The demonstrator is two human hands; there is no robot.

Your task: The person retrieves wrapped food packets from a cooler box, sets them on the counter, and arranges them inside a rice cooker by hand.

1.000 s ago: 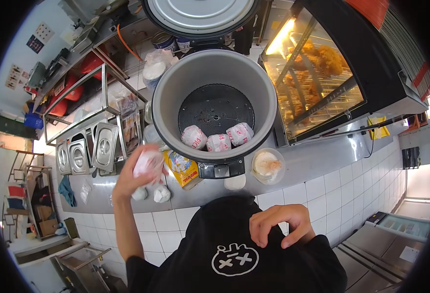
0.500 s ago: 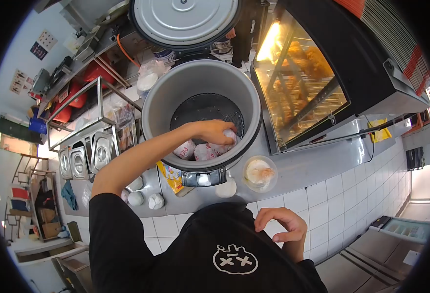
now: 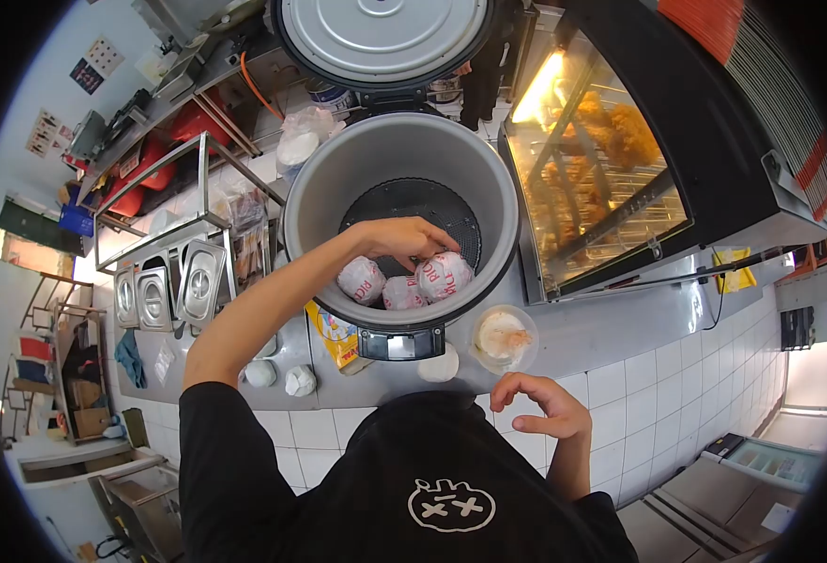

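Note:
My left hand (image 3: 406,238) reaches into a deep grey cooker pot (image 3: 312,202), its fingers apart. Thumb and fingertips lie along the upper edge of a paper-wrapped rice pack (image 3: 444,276) and seem to touch it. Two similar packs sit beside it against the near wall: one rice pack (image 3: 362,281) at the left and another rice pack (image 3: 403,294) in the middle. Red "RICE" lettering shows on the wrappers. In front of my right side, my right hand (image 3: 543,408) is raised with loosely curled fingers, thumb apart, holding nothing.
The cooker's lid (image 3: 381,38) stands raised at the back. A lit glass food warmer (image 3: 601,178) is on the right. By the front edge are a clear tub (image 3: 505,340), a yellow packet (image 3: 340,340) and white wrapped balls (image 3: 300,380). Steel lidded pans (image 3: 200,281) stand left.
My left hand has drawn back up and left from the right-hand rice pack, whose lettered side now shows. My right hand stays raised, slightly turned. The view has shifted a little.

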